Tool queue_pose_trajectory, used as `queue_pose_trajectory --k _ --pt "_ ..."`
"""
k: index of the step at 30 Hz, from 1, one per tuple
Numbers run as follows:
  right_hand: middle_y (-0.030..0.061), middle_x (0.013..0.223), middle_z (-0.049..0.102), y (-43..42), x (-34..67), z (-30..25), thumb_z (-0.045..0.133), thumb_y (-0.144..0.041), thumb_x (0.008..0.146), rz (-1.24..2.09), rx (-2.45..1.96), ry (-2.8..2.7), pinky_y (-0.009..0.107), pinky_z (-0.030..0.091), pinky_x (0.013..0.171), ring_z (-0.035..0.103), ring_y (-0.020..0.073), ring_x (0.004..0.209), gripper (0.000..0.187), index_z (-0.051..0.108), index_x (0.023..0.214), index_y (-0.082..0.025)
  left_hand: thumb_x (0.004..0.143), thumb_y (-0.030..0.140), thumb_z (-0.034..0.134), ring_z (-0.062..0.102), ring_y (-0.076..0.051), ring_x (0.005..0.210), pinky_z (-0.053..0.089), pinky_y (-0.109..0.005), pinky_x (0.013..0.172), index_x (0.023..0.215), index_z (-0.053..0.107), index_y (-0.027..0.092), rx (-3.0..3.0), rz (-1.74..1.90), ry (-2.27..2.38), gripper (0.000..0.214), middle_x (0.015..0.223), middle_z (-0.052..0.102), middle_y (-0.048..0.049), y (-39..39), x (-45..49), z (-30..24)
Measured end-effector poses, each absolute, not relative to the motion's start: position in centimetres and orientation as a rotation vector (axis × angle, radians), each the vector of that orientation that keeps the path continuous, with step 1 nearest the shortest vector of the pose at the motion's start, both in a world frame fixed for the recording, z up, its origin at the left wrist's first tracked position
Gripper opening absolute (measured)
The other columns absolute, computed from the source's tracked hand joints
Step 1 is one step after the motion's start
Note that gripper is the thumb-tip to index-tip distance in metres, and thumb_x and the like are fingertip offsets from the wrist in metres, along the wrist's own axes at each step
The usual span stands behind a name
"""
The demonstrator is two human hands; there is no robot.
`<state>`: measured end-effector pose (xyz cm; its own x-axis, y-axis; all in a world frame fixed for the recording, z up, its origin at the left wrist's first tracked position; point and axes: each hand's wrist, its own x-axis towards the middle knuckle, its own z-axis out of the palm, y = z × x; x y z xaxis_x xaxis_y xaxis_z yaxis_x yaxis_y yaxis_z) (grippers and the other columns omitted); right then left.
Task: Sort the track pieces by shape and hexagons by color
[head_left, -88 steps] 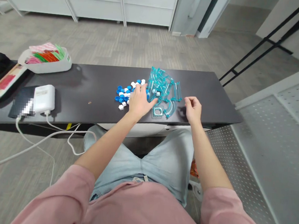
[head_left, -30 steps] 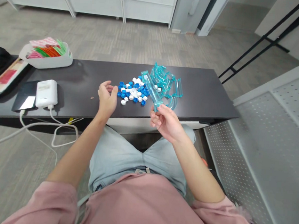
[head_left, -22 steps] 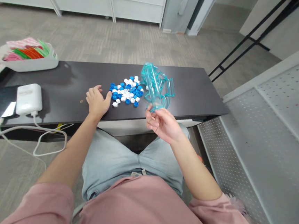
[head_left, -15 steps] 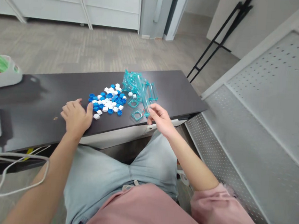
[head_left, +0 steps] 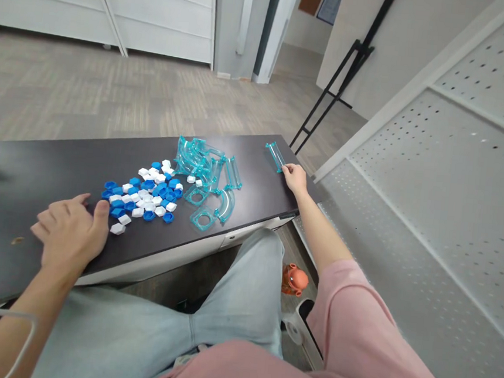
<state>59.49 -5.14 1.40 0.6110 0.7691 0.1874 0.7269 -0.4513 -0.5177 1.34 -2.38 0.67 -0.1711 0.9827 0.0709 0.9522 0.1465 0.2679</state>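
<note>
My right hand (head_left: 296, 178) pinches the near end of a straight clear teal plastic track piece (head_left: 275, 156) at the right end of the dark tabletop. Left of it lies a heap of similar teal track pieces (head_left: 197, 160), with a curved piece (head_left: 225, 204) and square pieces with round holes (head_left: 203, 218) nearer the front edge. My left hand (head_left: 74, 229) rests on the tabletop, fingers spread and holding nothing. Beside its thumb spreads a pile of blue and white hexagonal pieces (head_left: 145, 194). Two white pieces (head_left: 194, 180) lie close to the teal heap.
The dark tabletop (head_left: 255, 154) ends at the right beside a perforated grey panel (head_left: 411, 179). A black metal stand (head_left: 331, 96) rises behind that corner. An orange object (head_left: 296, 280) is on the floor by my knee. A white cable (head_left: 24, 322) crosses my left forearm.
My right hand has carried a straight track piece from the teal heap to the table's right end. The view has turned to the right. My left hand stays spread on the table.
</note>
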Motion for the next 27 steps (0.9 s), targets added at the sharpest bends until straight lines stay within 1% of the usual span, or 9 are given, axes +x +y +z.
queue_pose_trajectory --k 3,7,10,12,14,16,18,21,27 --pt "0.0151 0.12 0.08 -3.8 60.5 1.2 0.065 -0.035 0.109 0.097 -2.303 -1.129 0.046 0.059 0.114 0.073 0.033 0.121 0.03 0.088 0.121 -0.02 0.108 0.072 0.0 0.051 -0.055 0.161 0.04 -0.068 0.138 0.173 0.062 0.009 1.919 0.377 2.305 0.109 0.175 0.057 -0.0357 -2.4 1.5 0.8" --pt "0.0218 0.134 0.076 -3.6 60.5 1.4 0.06 -0.035 0.111 -0.025 -2.232 -1.001 0.046 0.056 0.118 0.072 0.0329 0.128 0.044 0.077 0.145 -0.012 0.11 0.065 0.005 0.051 -0.055 0.161 0.039 -0.068 0.138 0.173 0.06 0.005 1.925 0.358 2.306 0.103 0.174 0.057 -0.0363 -2.4 1.5 0.9" --pt "0.0204 0.13 0.077 -4.2 58.1 1.3 0.057 -0.04 0.114 -0.054 -2.078 -1.032 0.043 0.056 0.117 0.073 0.0304 0.122 0.038 0.076 0.133 -0.014 0.111 0.06 0.014 0.05 -0.054 0.16 0.039 -0.07 0.137 0.172 0.059 0.004 1.945 0.381 2.289 0.095 0.172 0.057 -0.0366 -2.4 1.4 0.8" --pt "0.0158 0.124 0.079 -4.3 55.0 1.2 0.063 -0.051 0.114 0.112 -1.995 -1.234 0.042 0.058 0.111 0.073 0.0281 0.111 0.037 0.076 0.125 -0.018 0.111 0.057 0.02 0.05 -0.054 0.16 0.039 -0.071 0.137 0.172 0.059 0.003 1.948 0.393 2.271 0.09 0.172 0.056 -0.0373 -2.3 1.2 0.7" --pt "0.0135 0.126 0.079 -4.2 51.3 1.2 0.074 -0.061 0.109 0.276 -1.948 -1.448 0.042 0.06 0.107 0.073 0.0267 0.105 0.045 0.075 0.128 -0.02 0.112 0.055 0.025 0.05 -0.054 0.16 0.038 -0.071 0.137 0.171 0.059 0.002 1.948 0.404 2.261 0.086 0.173 0.056 -0.0372 -2.3 1.2 0.7" --pt "0.0149 0.141 0.077 -3.6 47.7 1.3 0.083 -0.064 0.103 0.337 -1.979 -1.578 0.045 0.062 0.105 0.076 0.0286 0.11 0.055 0.074 0.137 -0.022 0.113 0.054 0.027 0.049 -0.053 0.16 0.037 -0.069 0.138 0.17 0.06 0.004 1.942 0.425 2.265 0.082 0.173 0.057 -0.0357 -2.3 1.2 0.7" --pt "0.0161 0.151 0.074 -2.9 45.1 1.8 0.088 -0.062 0.099 0.357 -2.064 -1.616 0.047 0.064 0.105 0.077 0.0324 0.121 0.06 0.071 0.142 -0.023 0.114 0.054 0.028 0.049 -0.053 0.161 0.037 -0.068 0.138 0.17 0.06 0.005 1.941 0.441 2.251 0.081 0.173 0.057 -0.0354 -2.3 1.2 0.8" --pt "0.014 0.148 0.078 -2.2 43.6 2.7 0.087 -0.05 0.099 0.37 -2.179 -1.603 0.048 0.065 0.107 0.076 0.0356 0.132 0.05 0.071 0.14 -0.026 0.114 0.056 0.028 0.048 -0.054 0.16 0.036 -0.069 0.138 0.171 0.06 0.003 1.94 0.466 2.213 0.084 0.172 0.057 -0.037 -2.4 1.2 0.9" --pt "0.0113 0.143 0.081 -4.4 45.4 3.1 0.079 -0.042 0.101 0.319 -2.236 -1.564 0.05 0.064 0.106 0.078 0.0362 0.127 0.037 0.075 0.136 -0.029 0.111 0.056 0.03 0.049 -0.055 0.156 0.038 -0.072 0.135 0.168 0.061 0.002 1.977 0.527 2.204 0.084 0.168 0.058 -0.0384 -2.3 1.2 0.3"
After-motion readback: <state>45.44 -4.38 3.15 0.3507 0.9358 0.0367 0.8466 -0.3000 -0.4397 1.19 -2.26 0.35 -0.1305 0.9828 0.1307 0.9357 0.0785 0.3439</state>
